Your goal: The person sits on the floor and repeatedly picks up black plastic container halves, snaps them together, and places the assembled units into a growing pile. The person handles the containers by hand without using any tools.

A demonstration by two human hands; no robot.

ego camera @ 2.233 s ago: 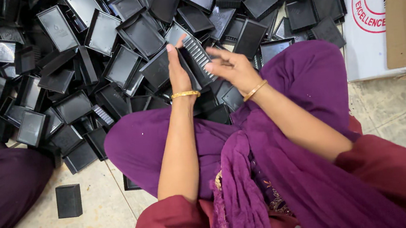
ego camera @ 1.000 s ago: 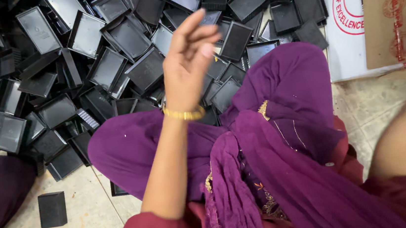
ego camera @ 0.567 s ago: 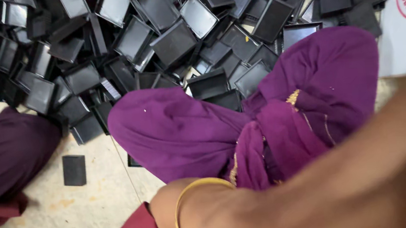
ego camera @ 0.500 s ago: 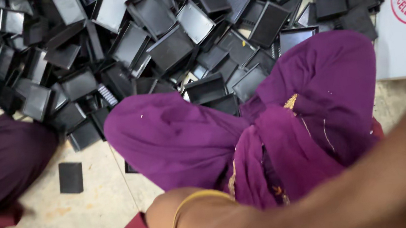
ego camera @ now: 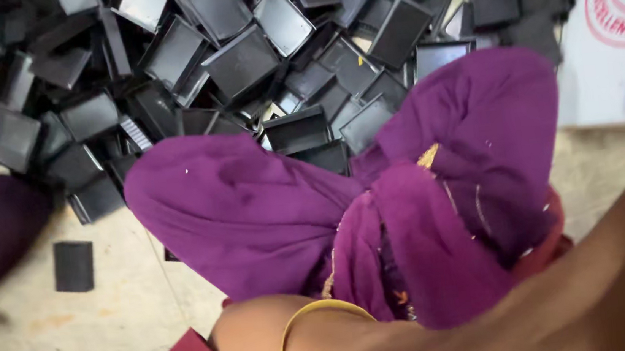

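Your forearm crosses the bottom of the view, very close to the camera, a gold bangle [ego camera: 319, 321] at the wrist; which arm it is I cannot tell. Neither of your hands shows, so their grip is unknown. The black plastic trays [ego camera: 240, 60] lie heaped on the floor [ego camera: 53, 338] beyond your purple-clad knees [ego camera: 239, 205], apparently within reach. One black piece [ego camera: 74, 265] lies apart.
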